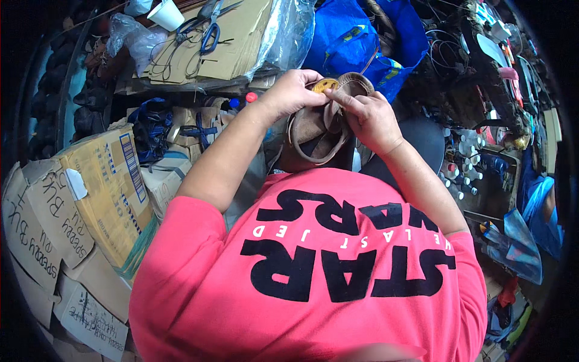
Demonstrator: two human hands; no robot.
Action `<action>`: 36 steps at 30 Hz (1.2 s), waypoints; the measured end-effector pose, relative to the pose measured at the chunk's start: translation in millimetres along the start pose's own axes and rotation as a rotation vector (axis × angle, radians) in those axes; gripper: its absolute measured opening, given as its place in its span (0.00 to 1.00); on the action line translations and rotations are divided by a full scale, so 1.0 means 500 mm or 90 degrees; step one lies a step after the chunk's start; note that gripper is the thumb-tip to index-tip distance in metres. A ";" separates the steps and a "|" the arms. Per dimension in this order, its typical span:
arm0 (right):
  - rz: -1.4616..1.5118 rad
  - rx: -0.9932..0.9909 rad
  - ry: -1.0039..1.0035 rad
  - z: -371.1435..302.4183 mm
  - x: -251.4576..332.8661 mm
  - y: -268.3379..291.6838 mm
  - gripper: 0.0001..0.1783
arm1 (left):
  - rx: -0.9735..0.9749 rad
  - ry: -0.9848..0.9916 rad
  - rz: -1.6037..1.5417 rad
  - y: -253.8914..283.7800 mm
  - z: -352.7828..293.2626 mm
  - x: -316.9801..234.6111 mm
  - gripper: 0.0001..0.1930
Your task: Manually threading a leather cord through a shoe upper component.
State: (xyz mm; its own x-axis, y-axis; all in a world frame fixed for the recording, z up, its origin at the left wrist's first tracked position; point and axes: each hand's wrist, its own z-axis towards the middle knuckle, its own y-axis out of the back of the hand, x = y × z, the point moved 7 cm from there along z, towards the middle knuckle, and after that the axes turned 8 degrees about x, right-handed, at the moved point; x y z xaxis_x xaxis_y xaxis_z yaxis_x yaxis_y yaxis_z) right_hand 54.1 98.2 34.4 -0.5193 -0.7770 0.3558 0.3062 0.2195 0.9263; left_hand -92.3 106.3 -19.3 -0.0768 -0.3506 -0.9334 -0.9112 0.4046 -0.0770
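Observation:
Just beyond my chest, both hands hold a brown leather shoe upper (294, 155), its loose edges curling open toward me. A small yellow rounded piece (325, 85) shows at its far end; I cannot make out what it is. My left hand (292, 93) pinches the leather beside this piece, thumb and fingers closed. From the other side my right hand (373, 120) grips the leather, fingers bent, with its index fingertip on the yellow piece. Part of the upper is hidden by the fingers.
Beyond my hands lie scissors (211, 37) on stacked cardboard sheets (241, 48), with a white cup (166, 15) and a blue bag (341, 45) nearby. Cardboard boxes (102, 181) crowd the left. On the right are small bottles (467, 148) and a cluttered bench (476, 66).

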 end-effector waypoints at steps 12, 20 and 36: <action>-0.022 -0.079 0.066 -0.029 -0.021 0.014 0.18 | 0.100 0.065 0.183 -0.001 0.040 -0.015 0.13; 0.109 -0.020 -0.012 -0.022 -0.065 -0.011 0.13 | 0.201 0.102 -0.085 -0.006 0.059 0.006 0.14; 0.141 0.005 -0.170 -0.024 -0.064 0.011 0.07 | 0.015 0.074 0.102 0.002 0.045 -0.007 0.13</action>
State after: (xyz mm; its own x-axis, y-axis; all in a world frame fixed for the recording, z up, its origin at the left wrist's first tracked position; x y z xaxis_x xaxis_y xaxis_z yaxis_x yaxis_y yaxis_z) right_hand 81.9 117.3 26.9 -0.6316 -0.5284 0.5673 0.4295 0.3707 0.8235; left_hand -83.7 127.0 -24.1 -0.2679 -0.3752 -0.8874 -0.8742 0.4818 0.0602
